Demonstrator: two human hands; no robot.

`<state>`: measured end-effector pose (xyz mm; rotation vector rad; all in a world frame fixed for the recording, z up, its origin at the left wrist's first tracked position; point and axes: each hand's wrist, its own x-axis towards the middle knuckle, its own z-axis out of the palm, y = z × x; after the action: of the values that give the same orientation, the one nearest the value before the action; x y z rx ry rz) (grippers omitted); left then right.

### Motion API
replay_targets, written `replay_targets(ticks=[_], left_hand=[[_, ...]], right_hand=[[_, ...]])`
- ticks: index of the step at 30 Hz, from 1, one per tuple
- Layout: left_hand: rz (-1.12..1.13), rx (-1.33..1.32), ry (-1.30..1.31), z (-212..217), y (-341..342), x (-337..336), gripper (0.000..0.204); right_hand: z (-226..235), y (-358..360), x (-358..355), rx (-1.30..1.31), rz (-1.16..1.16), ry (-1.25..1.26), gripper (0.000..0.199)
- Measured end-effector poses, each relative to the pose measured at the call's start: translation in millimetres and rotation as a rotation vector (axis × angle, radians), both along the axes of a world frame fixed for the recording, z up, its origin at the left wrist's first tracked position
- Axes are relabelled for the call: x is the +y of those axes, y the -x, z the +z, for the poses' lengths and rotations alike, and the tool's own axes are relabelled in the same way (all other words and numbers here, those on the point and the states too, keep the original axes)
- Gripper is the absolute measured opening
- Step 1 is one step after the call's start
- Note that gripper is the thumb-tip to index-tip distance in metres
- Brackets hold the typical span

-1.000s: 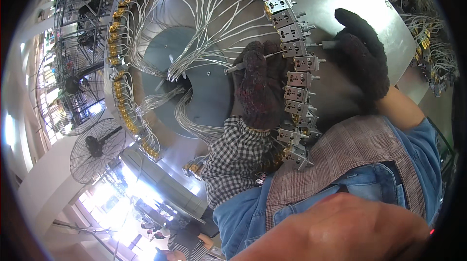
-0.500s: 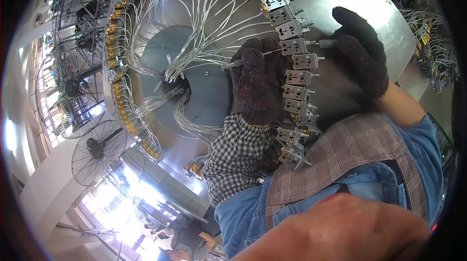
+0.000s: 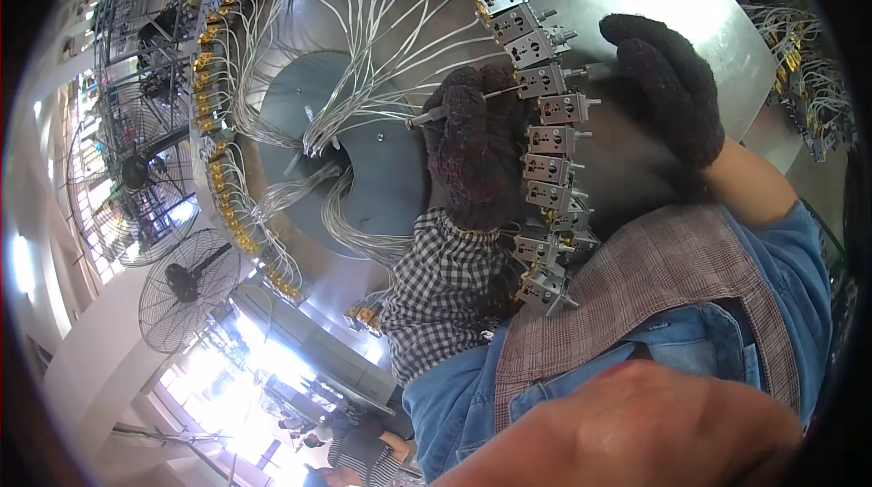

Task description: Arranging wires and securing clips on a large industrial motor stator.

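Observation:
In the head view, my left hand (image 3: 468,146), in a dark knitted glove and checked sleeve, is closed around a thin screwdriver-like tool (image 3: 427,117). Its slim rod points right and reaches a small silver box-shaped metal unit (image 3: 542,81) with a shaft, one of several in a curved row. On the right, my dark-gloved right hand (image 3: 672,92) has its fingers bent at a small grey cylinder (image 3: 599,72) in line with that unit's shaft. The cylinder looks blurred, and its far end is hidden by the glove.
White wires run from the units to the hub (image 3: 363,187) of a round metal table. Gold-coloured parts (image 3: 222,187) line its left rim. More wired units (image 3: 804,78) hang at the far right. Fans (image 3: 182,283) stand left; another person (image 3: 363,451) is in the background.
The view has shifted slightly, so the row of units sits a little further left. My right hand has turned slightly at the grey cylinder. The left hand keeps its hold on the tool.

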<state>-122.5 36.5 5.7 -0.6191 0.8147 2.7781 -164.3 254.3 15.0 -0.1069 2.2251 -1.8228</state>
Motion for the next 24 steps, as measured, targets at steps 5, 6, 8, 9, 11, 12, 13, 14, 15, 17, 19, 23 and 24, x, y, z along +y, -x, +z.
replay_targets(ticks=[5, 6, 8, 9, 11, 12, 13, 14, 15, 17, 19, 23, 24], left_hand=[[0.053, 0.021, 0.052, -7.9, -0.9, -2.0, 0.025], [0.053, 0.012, 0.05, -8.5, -0.2, -1.8, 0.024], [0.052, -0.006, 0.048, -9.3, 1.2, -0.9, 0.022], [0.052, -0.004, 0.05, -8.2, 1.6, -1.6, 0.022], [0.035, 0.009, 0.044, -5.9, 2.3, -2.9, 0.022], [0.027, 0.015, 0.038, -6.8, 1.9, -2.7, 0.022], [0.019, 0.02, 0.032, -7.7, 1.6, -2.6, 0.022], [0.011, 0.025, 0.026, -8.6, 1.1, -2.6, 0.023], [0.007, 0.025, 0.025, -8.5, 0.8, -2.3, 0.023], [0.055, -0.053, 0.085, -9.1, -0.3, -1.5, 0.024], [0.056, -0.033, 0.082, -10.2, -0.8, -2.0, 0.024], [0.051, -0.046, 0.077, -11.7, 0.3, -0.2, 0.024], [0.051, -0.046, 0.075, -12.0, 1.3, 0.2, 0.027]], right_hand=[[-13.5, -2.1, -0.8, 0.261, 0.046, 0.085, 0.036], [-10.9, -3.6, -2.5, 0.202, 0.027, 0.158, 0.036], [-2.3, -1.0, -1.3, 0.04, 0.003, 0.114, 0.036], [0.8, 0.7, -1.6, -0.121, -0.011, 0.08, 0.036], [-8.6, -1.2, -7.9, -0.027, -0.039, 0.193, 0.036], [-13.0, -2.2, -9.5, 0.066, -0.068, 0.3, 0.036], [-11.1, -1.3, -9.1, 0.065, -0.067, 0.3, 0.036], [-7.0, 0.3, -8.1, -0.031, -0.071, 0.25, 0.035], [-4.1, 0.8, -7.1, -0.127, -0.079, 0.2, 0.034], [-16.2, -1.9, -7.5, -0.023, -0.07, 0.189, 0.032], [-20.6, -1.2, -5.9, 0.08, -0.047, 0.183, 0.031], [-19.5, -1.5, -4.2, 0.188, 0.011, 0.123, 0.032], [-18.9, -2.5, -4.9, 0.227, -0.001, 0.082, 0.032]])
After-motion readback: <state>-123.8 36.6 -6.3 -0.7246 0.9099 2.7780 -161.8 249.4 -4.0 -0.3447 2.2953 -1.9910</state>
